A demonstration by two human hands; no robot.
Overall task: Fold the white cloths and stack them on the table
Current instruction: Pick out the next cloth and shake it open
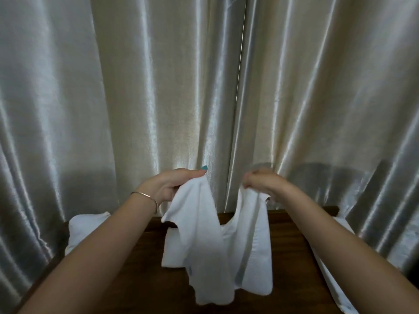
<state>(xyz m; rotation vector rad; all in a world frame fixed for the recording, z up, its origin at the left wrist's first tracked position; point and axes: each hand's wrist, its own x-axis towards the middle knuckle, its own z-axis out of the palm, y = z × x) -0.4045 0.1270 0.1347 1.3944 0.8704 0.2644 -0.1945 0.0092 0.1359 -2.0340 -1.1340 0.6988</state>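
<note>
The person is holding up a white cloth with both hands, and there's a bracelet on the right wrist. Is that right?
Almost. The bracelet is on the left wrist, not the right. The head view shows the left hand and right hand both holding up the white cloth.

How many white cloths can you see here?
3: one white cloth held up by both hands over the dark wooden table, one on the table's left edge, one at its right edge. More may be hidden behind the arms.

White cloth hanging crumpled above table; more white cloths at left edge and right edge.
</note>
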